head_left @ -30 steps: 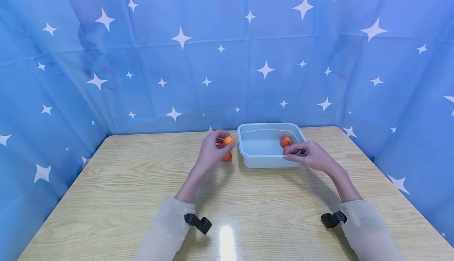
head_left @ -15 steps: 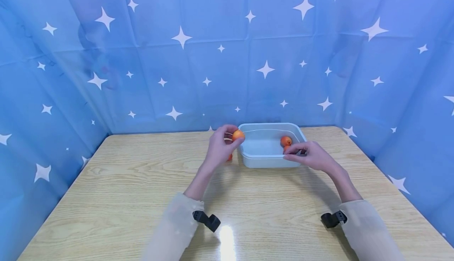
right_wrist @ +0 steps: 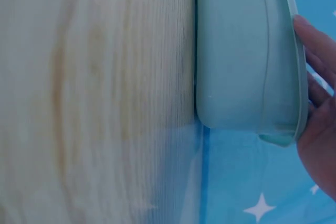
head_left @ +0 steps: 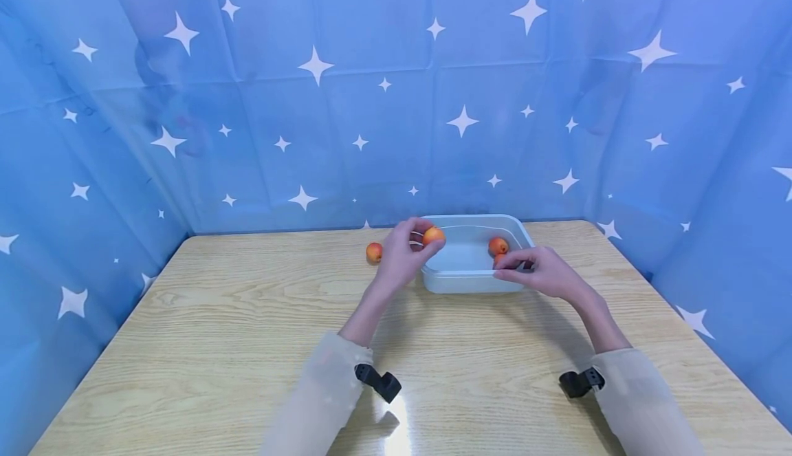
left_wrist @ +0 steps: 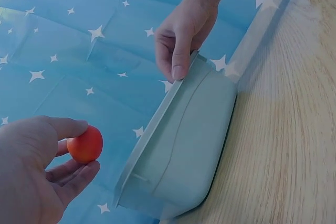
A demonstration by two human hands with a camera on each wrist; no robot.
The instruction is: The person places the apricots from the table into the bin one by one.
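At the left end of the pale blue container [head_left: 460, 283], the left hand [head_left: 401, 255] holds an orange-red fruit [head_left: 434, 235] raised above the bench [head_left: 247, 332]. The fruit is pinched between the thumb and the curled fingers [left_wrist: 79, 182], which are parted only as far as its width. In the left wrist view it stands apart from the container; whether it has fully cleared the rim cannot be determined. The right hand [head_left: 537, 268] grips the near right part of the rim, fingers curled over the edge, and carries no fruit. A second fruit [head_left: 498, 246] and a third fruit [head_left: 499, 259] lie inside the container at its right end, the third partly covered by the right hand. A loose fruit [head_left: 374, 252] rests on the bench, left of the left hand.

Step in hand, as judged: transfer of the held fruit into the container. The next move would call for carrying it inward past the rim, lowering it, then spreading the left fingers while the right hand steadies the container.
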